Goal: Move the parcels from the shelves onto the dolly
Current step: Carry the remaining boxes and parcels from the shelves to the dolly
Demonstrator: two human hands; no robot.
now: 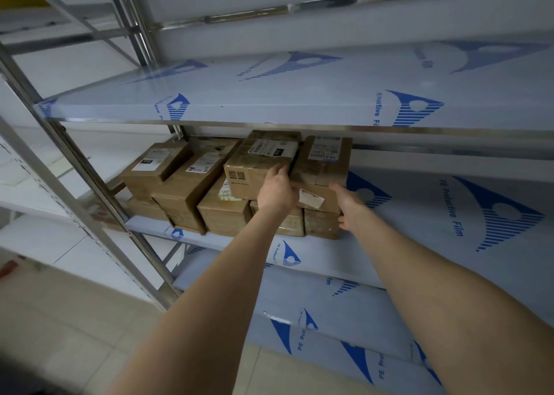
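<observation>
Curling round the top parcel [257, 166], the left hand [277, 190] grips it, the right hand [349, 208] spread loose alongside.

A steel-framed shelf [419, 238] wrapped in white protective film with blue printed logos carries brown cardboard parcels [223, 214] toward its left end. The lowest ones stand side by side, touching, directly on the film. An upper parcel [257, 166] with a white label sits on them.

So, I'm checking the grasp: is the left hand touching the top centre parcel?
Touching. The head view shows the left hand with its fingers hooked round the right front edge of the top centre parcel.
</observation>
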